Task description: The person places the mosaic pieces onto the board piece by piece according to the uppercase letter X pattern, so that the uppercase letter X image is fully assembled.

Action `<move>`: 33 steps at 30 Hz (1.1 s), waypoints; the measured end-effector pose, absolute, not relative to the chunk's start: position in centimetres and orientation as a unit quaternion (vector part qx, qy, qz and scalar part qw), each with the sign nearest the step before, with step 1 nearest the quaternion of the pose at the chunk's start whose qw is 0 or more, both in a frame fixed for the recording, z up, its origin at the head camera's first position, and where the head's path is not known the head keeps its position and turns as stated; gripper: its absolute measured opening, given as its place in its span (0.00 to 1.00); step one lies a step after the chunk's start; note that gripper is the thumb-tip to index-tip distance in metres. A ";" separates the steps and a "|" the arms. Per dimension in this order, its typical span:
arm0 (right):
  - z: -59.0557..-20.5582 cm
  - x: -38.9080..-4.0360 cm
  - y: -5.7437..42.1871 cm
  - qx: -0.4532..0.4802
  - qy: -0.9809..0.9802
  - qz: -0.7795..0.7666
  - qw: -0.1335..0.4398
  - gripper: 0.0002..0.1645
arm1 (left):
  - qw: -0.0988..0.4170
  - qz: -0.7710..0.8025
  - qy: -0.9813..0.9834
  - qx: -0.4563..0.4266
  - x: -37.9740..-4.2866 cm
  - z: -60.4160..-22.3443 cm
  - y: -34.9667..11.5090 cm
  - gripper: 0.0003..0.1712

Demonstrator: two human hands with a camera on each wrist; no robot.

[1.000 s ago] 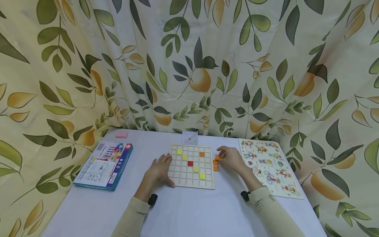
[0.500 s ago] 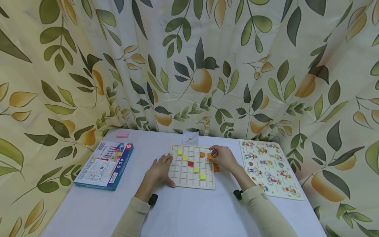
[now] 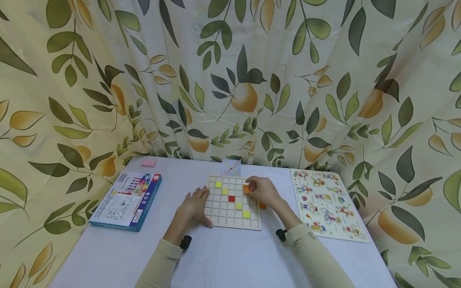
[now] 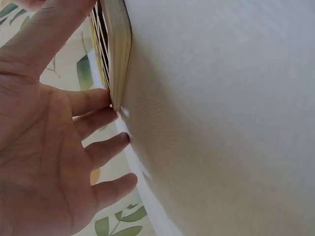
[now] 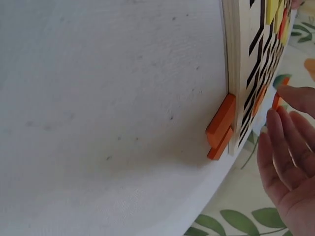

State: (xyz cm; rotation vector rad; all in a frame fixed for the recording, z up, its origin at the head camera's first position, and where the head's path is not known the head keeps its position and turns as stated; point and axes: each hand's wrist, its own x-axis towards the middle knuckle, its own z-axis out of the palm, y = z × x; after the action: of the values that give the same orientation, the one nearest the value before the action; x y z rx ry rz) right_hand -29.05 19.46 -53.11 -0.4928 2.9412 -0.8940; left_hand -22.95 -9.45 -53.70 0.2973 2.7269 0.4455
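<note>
A wooden grid board [image 3: 220, 213] lies flat, with several yellow tiles [image 3: 239, 206] and one red tile [image 3: 231, 199] in its squares. My left hand [image 3: 194, 206] rests along the board's left edge, fingers straight and spread; the left wrist view has its fingertips [image 4: 104, 101] right at the board's corner. Over the board's far right part, my right hand [image 3: 265, 192] pinches an orange tile [image 5: 276, 101] between thumb and fingers. Another orange tile [image 5: 259, 100] sits in the grid below it. Beside the board's right edge lie loose orange tiles [image 5: 221, 119].
A small pattern card [image 3: 231, 168] stands behind the board. To the left are a blue-edged box [image 3: 126, 200] and a pink block [image 3: 148, 163]. A picture board [image 3: 324, 196] lies on the right. A patterned curtain [image 3: 223, 100] surrounds the white table.
My right hand has moved left from the loose orange tiles to over the board, carrying one orange tile. My left hand has stayed at the board's left edge.
</note>
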 end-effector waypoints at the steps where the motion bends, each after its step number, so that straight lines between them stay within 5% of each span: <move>1: -53.2 -29.1 19.4 -0.163 0.945 -0.284 0.012 0.25 | 0.180 0.158 0.965 0.106 -22.9 -53.7 -9.4 0.80; 33: -54.1 -29.9 17.0 -0.196 0.936 -0.289 0.049 0.22 | 0.177 0.154 0.966 0.112 -22.9 -53.9 -9.5 0.80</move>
State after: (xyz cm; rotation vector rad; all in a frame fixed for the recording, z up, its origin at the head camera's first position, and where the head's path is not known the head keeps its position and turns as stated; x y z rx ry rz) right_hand -29.89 17.00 -54.15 -0.5982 2.8515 -0.8804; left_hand -22.95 -9.55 -53.95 0.3160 2.7342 0.4346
